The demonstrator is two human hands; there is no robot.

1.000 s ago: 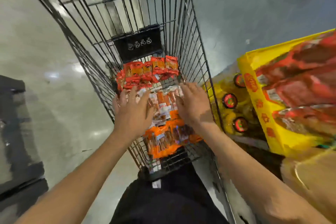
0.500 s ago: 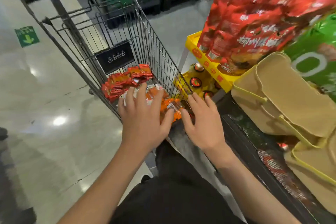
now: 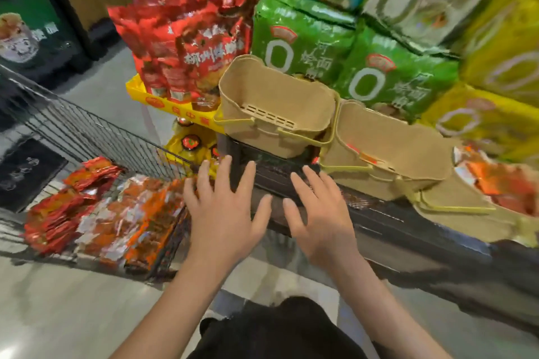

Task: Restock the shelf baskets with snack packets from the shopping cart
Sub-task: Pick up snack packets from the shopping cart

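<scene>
The wire shopping cart (image 3: 96, 128) stands at the left with a heap of red and orange snack packets (image 3: 105, 213) in it. Tan plastic baskets sit on the dark shelf: one empty basket (image 3: 271, 96) tilted toward me, a second basket (image 3: 388, 148) to its right, and a third basket (image 3: 455, 207) at the far right holding orange packets (image 3: 501, 183). My left hand (image 3: 224, 210) and my right hand (image 3: 320, 213) hover side by side with fingers spread, between the cart and the shelf edge. Neither holds anything.
Big red bags (image 3: 189, 46) stand in a yellow tray (image 3: 163, 102) behind the baskets. Green, teal and yellow noodle multipacks (image 3: 364, 67) are stacked at the back right. Yellow bottles with red caps (image 3: 189, 143) sit below the tray. The dark shelf (image 3: 408, 221) edge runs right of my hands.
Both hands have lifted out of the cart, empty, and moved right toward the shelf. My view has swung from the cart to the baskets and stacked packs.
</scene>
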